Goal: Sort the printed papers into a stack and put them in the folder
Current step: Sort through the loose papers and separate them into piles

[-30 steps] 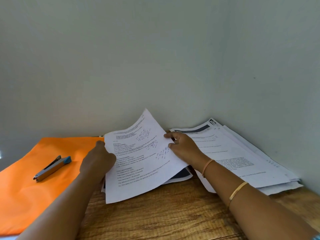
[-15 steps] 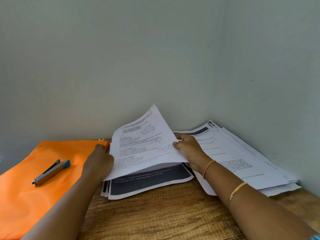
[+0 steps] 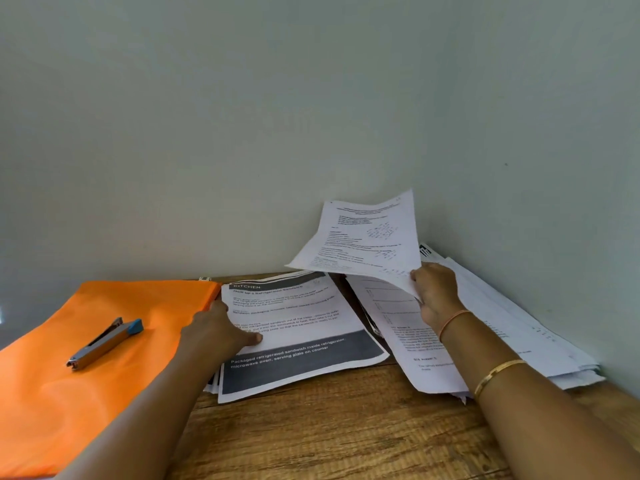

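Under the left hand (image 3: 221, 332), the KITCHEN-headed stack (image 3: 304, 327) is pinned by the thumb, probably against shifting; finger curl cannot be told. The right hand (image 3: 436, 289) pinches one printed sheet (image 3: 367, 237), raised clear of the loose pile (image 3: 502, 323) beneath. The orange folder (image 3: 52, 393) lies just left of the left hand.

Orange folder (image 3: 86, 358), white/dk-grey papers (image 3: 298, 337), brown wood-grain desk (image 3: 329, 434), blue-tipped stapler (image 3: 104, 342).
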